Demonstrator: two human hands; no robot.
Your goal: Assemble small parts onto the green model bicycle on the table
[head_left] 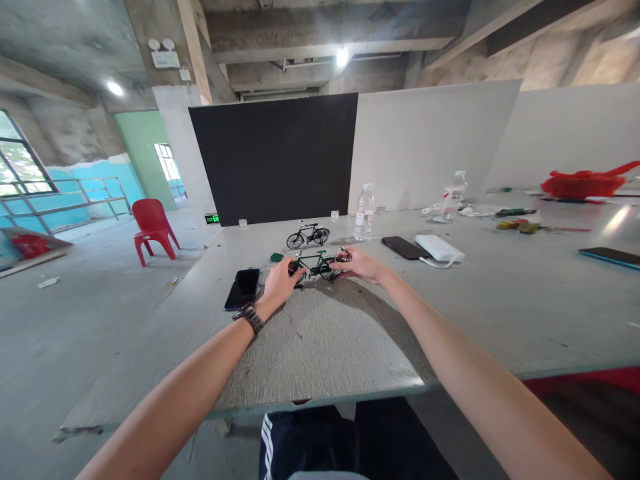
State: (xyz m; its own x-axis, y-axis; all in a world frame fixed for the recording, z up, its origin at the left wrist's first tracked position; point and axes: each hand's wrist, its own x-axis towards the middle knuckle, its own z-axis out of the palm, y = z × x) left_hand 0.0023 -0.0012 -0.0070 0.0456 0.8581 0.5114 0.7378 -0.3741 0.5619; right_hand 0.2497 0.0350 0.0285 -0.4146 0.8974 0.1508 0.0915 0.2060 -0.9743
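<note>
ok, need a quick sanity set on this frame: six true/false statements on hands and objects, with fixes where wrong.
1. Both the left hand and the right hand are on the green model bicycle. True.
2. The black model bicycle is nearer the person than the green one. False: the black model bicycle stands beyond it.
3. A watch is on the left wrist. True.
4. The red chair is at the right of the picture. False: the red chair is at the left.
5. A phone lies to the left of the left hand. True.
6. The bottle nearest the black panel lies on its side. False: that bottle stands upright.
</note>
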